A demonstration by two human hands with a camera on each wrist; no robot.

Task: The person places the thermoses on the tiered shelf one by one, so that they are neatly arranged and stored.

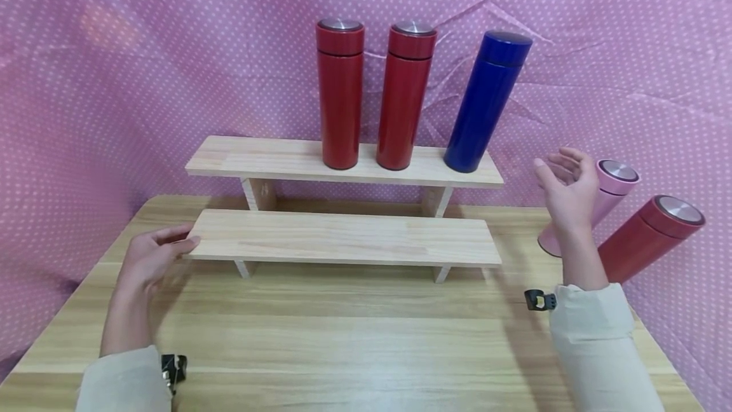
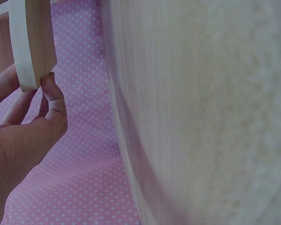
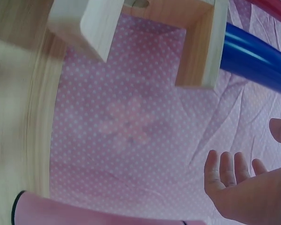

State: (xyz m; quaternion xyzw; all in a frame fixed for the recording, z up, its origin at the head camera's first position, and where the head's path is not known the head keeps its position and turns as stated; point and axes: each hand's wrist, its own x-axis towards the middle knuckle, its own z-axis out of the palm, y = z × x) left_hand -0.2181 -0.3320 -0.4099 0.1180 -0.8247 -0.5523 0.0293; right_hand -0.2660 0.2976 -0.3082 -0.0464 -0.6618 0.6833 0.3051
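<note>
My left hand (image 1: 150, 253) holds the left end of the lower board of a two-tier pale wooden shelf (image 1: 343, 237). In the left wrist view, the thumb and fingers (image 2: 55, 101) pinch that board's end from both sides. On the upper board (image 1: 257, 156) stand a red vacuum flask (image 1: 341, 100), a second red flask (image 1: 405, 103) and, at the right, a blue flask (image 1: 486, 107). Raised to the right of the shelf, my right hand (image 1: 574, 192) has loosely bent fingers and an empty palm. It overlaps a pink flask (image 1: 609, 203) in the head view.
A third red flask (image 1: 640, 240) stands near the table's right edge, partly behind the right forearm. The wood-grain table (image 1: 354, 342) extends in front of the shelf. Pink dotted cloth (image 1: 200, 49) hangs behind and at both sides.
</note>
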